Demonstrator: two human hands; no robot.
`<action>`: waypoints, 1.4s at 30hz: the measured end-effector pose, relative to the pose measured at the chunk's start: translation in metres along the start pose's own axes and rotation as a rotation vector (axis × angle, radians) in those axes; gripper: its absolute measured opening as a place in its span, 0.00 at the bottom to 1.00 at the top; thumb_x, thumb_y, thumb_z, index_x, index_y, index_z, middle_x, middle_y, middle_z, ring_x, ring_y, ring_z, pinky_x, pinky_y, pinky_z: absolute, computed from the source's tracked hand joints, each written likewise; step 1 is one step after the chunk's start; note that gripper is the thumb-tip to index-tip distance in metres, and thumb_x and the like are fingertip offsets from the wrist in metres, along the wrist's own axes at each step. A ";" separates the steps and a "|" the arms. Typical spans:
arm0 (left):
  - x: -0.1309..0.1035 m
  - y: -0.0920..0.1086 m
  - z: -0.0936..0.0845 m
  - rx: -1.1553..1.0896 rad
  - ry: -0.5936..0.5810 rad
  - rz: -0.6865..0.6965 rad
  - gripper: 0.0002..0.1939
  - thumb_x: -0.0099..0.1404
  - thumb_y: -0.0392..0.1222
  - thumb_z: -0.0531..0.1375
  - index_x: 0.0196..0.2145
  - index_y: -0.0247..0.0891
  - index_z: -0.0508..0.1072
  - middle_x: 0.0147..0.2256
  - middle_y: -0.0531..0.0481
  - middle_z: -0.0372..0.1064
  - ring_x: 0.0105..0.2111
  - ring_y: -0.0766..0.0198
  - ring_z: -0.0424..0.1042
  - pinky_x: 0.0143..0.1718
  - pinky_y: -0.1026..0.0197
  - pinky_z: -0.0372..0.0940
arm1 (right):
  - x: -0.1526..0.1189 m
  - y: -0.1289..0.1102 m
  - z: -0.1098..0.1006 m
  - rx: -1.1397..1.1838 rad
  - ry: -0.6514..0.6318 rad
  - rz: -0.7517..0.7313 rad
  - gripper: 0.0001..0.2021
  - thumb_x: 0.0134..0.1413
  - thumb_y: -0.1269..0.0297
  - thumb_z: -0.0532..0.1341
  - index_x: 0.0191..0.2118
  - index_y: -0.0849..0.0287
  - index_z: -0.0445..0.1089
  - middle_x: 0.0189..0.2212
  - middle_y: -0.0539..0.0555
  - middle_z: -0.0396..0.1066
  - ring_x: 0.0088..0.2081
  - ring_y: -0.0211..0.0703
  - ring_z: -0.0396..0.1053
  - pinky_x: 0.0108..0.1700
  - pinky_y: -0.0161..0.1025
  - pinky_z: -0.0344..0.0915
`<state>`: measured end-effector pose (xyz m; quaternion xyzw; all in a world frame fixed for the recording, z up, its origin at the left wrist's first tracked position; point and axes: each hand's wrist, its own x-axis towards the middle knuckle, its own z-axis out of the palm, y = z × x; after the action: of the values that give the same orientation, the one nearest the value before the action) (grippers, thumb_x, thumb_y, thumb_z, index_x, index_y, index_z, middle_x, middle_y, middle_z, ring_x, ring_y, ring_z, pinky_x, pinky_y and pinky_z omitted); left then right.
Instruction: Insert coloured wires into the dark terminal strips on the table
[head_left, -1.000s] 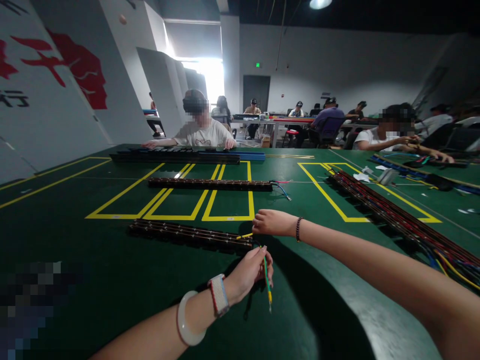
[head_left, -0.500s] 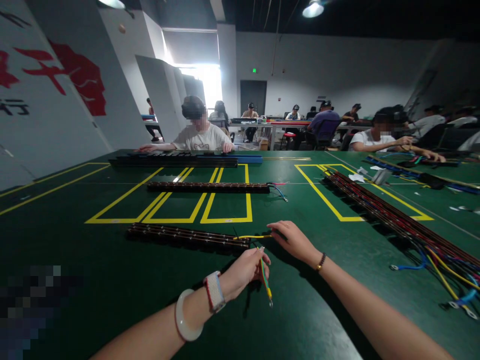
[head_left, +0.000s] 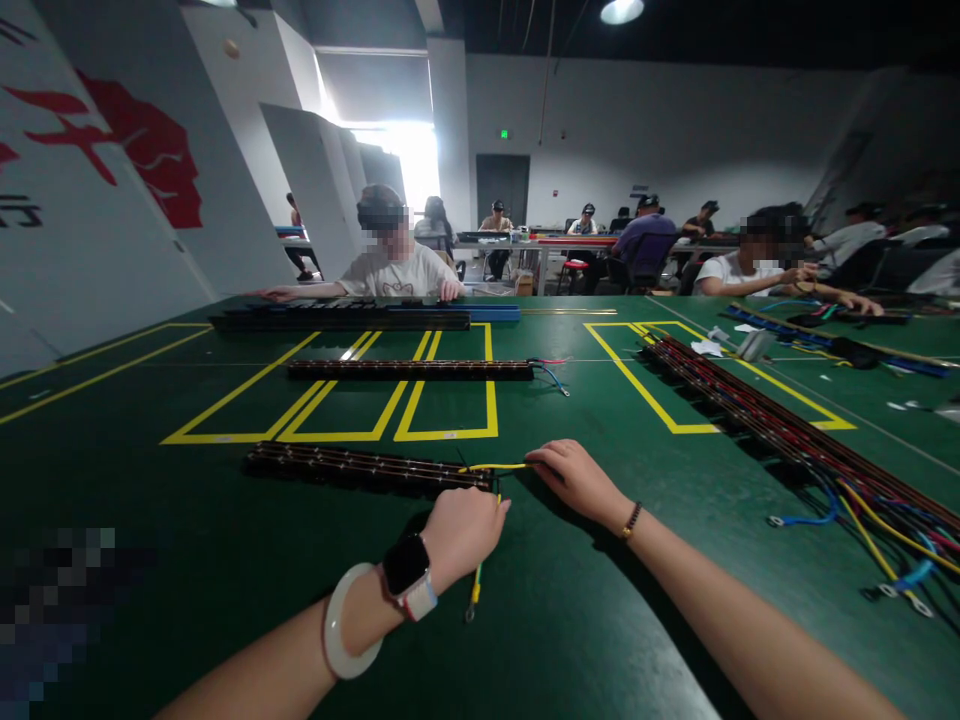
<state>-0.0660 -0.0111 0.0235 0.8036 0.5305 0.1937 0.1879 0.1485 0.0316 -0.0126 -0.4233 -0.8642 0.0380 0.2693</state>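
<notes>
Near the middle of the green table lies a long dark wired strip point(head_left: 337, 465) with cables at its right end. My left hand point(head_left: 463, 535), back upward, is closed at that end around a yellow-green cable point(head_left: 477, 585), whose ring-lug end hangs below the hand. To the right, my right hand point(head_left: 574, 478) pinches the free end of a yellow cable point(head_left: 499, 467) that runs out from the strip. A second dark strip point(head_left: 412, 370) with red and blue wires lies farther back.
A bundle of long strips point(head_left: 780, 440) with loose lugged cables lies at the right. Black and blue bars point(head_left: 360, 318) lie at the far edge before a seated person point(head_left: 397, 265). Another person point(head_left: 750, 275) works at the far right.
My left hand has turned over, back and watch face now upward, and moved left with the yellow-green cable. My right hand has closed on the yellow cable's end.
</notes>
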 end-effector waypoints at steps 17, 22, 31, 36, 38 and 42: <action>-0.014 0.000 0.023 0.008 0.091 0.573 0.16 0.65 0.39 0.51 0.19 0.37 0.63 0.16 0.54 0.63 0.18 0.70 0.61 0.24 0.64 0.50 | 0.001 -0.032 0.014 0.111 -0.118 0.358 0.22 0.51 0.54 0.62 0.51 0.53 0.66 0.43 0.54 0.65 0.48 0.49 0.61 0.53 0.47 0.53; -0.017 -0.001 0.026 -0.023 0.174 0.707 0.16 0.63 0.37 0.51 0.17 0.37 0.60 0.17 0.54 0.62 0.19 0.70 0.61 0.27 0.63 0.52 | 0.001 -0.044 0.020 0.055 -0.040 0.333 0.29 0.46 0.47 0.64 0.52 0.55 0.65 0.44 0.57 0.65 0.49 0.52 0.59 0.53 0.48 0.51; -0.012 0.003 0.024 -0.503 -0.205 0.189 0.22 0.68 0.49 0.45 0.20 0.36 0.62 0.18 0.53 0.61 0.19 0.70 0.61 0.24 0.65 0.54 | 0.006 -0.022 0.009 0.282 -0.101 0.424 0.07 0.50 0.60 0.64 0.33 0.57 0.73 0.29 0.50 0.71 0.32 0.41 0.66 0.36 0.37 0.59; 0.000 0.002 0.030 -1.161 -0.367 -0.233 0.19 0.67 0.52 0.46 0.33 0.33 0.66 0.24 0.47 0.69 0.24 0.62 0.72 0.27 0.60 0.66 | 0.004 -0.027 0.010 0.326 0.048 0.364 0.04 0.48 0.69 0.64 0.27 0.59 0.69 0.26 0.48 0.68 0.29 0.37 0.65 0.30 0.32 0.58; 0.003 0.000 0.031 -1.311 -0.331 -0.280 0.16 0.67 0.49 0.50 0.38 0.32 0.66 0.31 0.43 0.72 0.32 0.59 0.74 0.37 0.55 0.68 | 0.002 -0.034 0.010 0.243 0.097 0.308 0.05 0.50 0.73 0.61 0.26 0.59 0.67 0.26 0.48 0.66 0.30 0.36 0.64 0.30 0.32 0.57; 0.003 -0.001 0.030 -1.490 -0.309 -0.332 0.15 0.67 0.47 0.52 0.42 0.31 0.67 0.39 0.39 0.72 0.39 0.59 0.73 0.47 0.53 0.64 | -0.002 -0.047 0.008 -0.085 0.114 0.148 0.07 0.53 0.77 0.56 0.29 0.59 0.68 0.28 0.50 0.66 0.31 0.38 0.62 0.33 0.34 0.56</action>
<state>-0.0502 -0.0111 -0.0024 0.3930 0.3416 0.3544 0.7767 0.1121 0.0017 -0.0064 -0.4984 -0.8148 -0.0032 0.2962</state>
